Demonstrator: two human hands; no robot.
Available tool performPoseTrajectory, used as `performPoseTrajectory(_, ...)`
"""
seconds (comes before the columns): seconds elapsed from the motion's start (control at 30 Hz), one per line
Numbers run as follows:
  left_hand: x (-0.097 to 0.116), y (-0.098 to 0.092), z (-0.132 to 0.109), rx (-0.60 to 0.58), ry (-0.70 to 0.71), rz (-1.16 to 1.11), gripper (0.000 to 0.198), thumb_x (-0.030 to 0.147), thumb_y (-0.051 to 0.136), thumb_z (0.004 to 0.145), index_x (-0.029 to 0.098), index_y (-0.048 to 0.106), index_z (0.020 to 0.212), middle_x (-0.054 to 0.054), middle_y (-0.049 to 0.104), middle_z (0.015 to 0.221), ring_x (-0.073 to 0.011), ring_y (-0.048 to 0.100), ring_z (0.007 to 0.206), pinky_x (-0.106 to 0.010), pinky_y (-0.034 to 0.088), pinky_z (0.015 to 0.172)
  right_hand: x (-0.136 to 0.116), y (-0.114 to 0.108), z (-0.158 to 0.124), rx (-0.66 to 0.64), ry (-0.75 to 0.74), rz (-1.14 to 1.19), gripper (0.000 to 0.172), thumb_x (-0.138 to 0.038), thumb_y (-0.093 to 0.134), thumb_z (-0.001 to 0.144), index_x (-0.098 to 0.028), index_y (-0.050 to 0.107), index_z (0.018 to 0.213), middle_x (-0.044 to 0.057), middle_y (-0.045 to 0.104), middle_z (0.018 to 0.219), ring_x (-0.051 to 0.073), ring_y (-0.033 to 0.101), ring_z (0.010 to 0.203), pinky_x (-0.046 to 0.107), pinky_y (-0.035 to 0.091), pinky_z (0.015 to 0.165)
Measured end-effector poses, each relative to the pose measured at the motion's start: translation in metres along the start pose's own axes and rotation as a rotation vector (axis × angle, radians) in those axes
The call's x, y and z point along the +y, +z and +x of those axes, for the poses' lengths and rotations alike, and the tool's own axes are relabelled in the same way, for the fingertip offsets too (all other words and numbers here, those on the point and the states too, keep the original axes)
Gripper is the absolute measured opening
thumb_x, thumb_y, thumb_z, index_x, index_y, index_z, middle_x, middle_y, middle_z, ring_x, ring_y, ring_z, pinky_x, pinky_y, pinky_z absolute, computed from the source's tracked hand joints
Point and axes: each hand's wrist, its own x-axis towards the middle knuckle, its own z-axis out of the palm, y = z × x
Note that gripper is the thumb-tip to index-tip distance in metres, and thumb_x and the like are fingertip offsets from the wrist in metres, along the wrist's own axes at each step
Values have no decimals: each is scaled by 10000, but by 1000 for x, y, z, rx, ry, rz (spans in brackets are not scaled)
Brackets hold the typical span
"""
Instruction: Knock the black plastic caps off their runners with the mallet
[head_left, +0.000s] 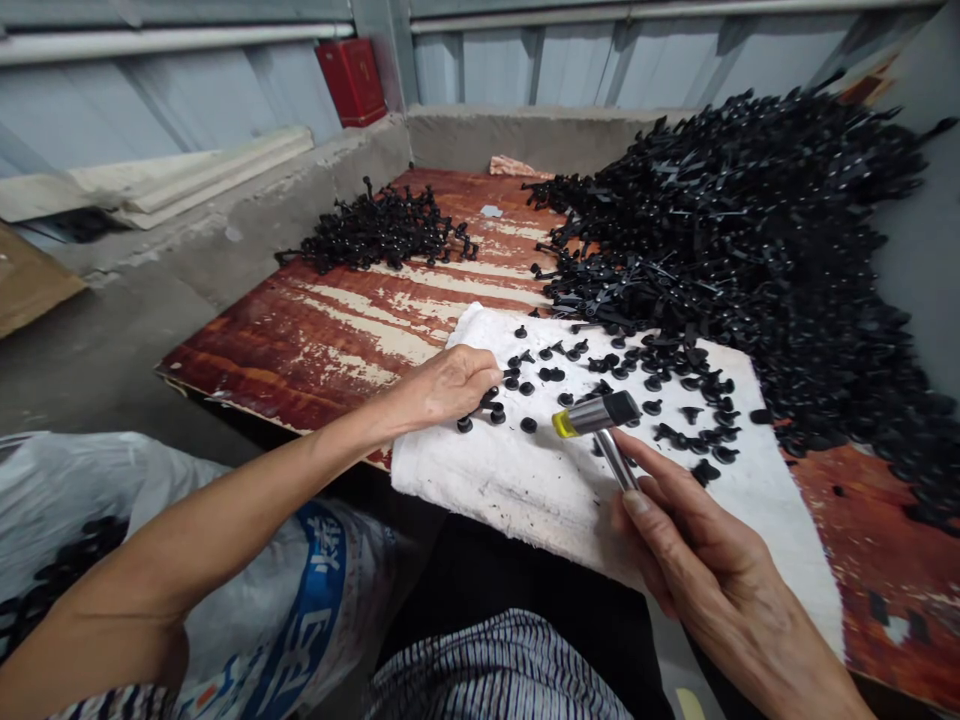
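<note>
My right hand [697,560] grips the metal handle of a small hammer [598,414], whose head has a yellow end and a black end and hovers just over a white cloth pad [525,490]. My left hand [450,385] rests on the pad's left part, its fingers curled and pinched on small black parts [491,400]. Several small black round parts [652,385] lie scattered across the pad, between and beyond both hands.
The pad lies on a worn red wooden board [315,340]. A large heap of black plastic pieces [757,240] fills the right and back; a smaller heap [379,230] sits at the back left. A white sack [247,600] stands at lower left. A concrete ledge [247,230] borders the board.
</note>
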Motion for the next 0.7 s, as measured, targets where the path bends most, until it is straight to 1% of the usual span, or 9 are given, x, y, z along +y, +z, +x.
performPoseTrajectory(0.1,2,-1,0,11,7,79,292,217,405,875,193,372,586,52,339,528,-87,321,502,-254,238,519,0,-1,0,-19,-28,-44,452,-396,532,908,-265,583,1338,-9,536,578,175,578,555,258,498,454)
performPoseTrajectory(0.17,4,-1,1,5,-6,111,305,204,404,876,196,349,575,51,328,526,-87,316,501,-258,236,527,-2,-1,2,-44,-67,-92,441,-370,496,924,-247,579,1340,0,553,575,199,631,626,299,556,553)
performPoseTrajectory(0.23,7,-1,0,10,-16,157,307,206,407,878,197,348,577,49,326,527,-89,312,502,-263,232,535,-6,-1,6,-70,-142,-169,451,-331,457,937,-216,555,1362,16,599,611,206,662,674,352,587,674)
performPoseTrajectory(0.33,10,0,-3,49,-8,249,277,234,407,885,198,392,611,43,342,536,-98,317,505,-275,218,541,-14,0,21,-50,-320,-320,477,-265,416,942,-160,506,1399,82,702,807,200,691,729,414,577,817)
performPoseTrajectory(0.4,11,1,-5,57,-20,288,260,237,400,882,199,419,625,36,355,541,-105,330,504,-281,213,539,-19,1,33,-20,-431,-403,487,-218,405,936,-126,489,1407,133,722,972,211,708,818,428,562,868)
performPoseTrajectory(0.47,12,1,-7,55,-40,313,250,240,394,876,200,446,634,27,373,547,-112,349,510,-284,217,539,-22,1,45,-15,-508,-466,490,-170,407,919,-110,496,1398,154,719,1052,223,711,887,416,565,868)
performPoseTrajectory(0.57,14,0,-9,68,-59,370,243,257,382,875,202,504,672,4,433,578,-130,381,539,-291,228,551,-25,4,57,-7,-582,-520,507,-119,408,893,-138,508,1389,137,729,1040,220,711,904,375,584,814)
performPoseTrajectory(0.63,16,0,-10,76,-69,407,256,266,372,878,203,544,699,-18,490,607,-143,412,559,-298,235,558,-25,6,61,13,-610,-546,527,-106,401,882,-151,498,1398,129,731,1002,216,710,857,361,590,757)
performPoseTrajectory(0.7,17,0,-10,75,-85,430,274,268,366,879,202,580,722,-38,543,631,-156,454,578,-302,245,560,-25,9,62,-9,-624,-590,550,-98,392,862,-136,494,1402,123,727,923,207,696,739,353,589,671)
